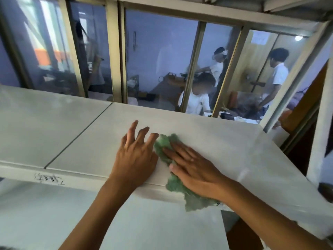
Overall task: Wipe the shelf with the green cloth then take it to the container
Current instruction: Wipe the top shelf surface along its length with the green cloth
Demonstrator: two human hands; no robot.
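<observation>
White shelf (225,141) held the green cloth (163,147) under the flat, unclenched right hand (193,166); left hand (136,150) rested splayed beside. Cloth overhung the front edge and could slip off.

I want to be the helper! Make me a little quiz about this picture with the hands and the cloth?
1. True or false: the right hand lies flat on the green cloth.
2. Which hand rests on the bare shelf with its fingers spread?
3. Pick one. Part of the cloth hangs: A) over the shelf's front edge, B) from the window, C) round a wrist.

Key
1. True.
2. The left hand, just beside the cloth.
3. A.
</observation>
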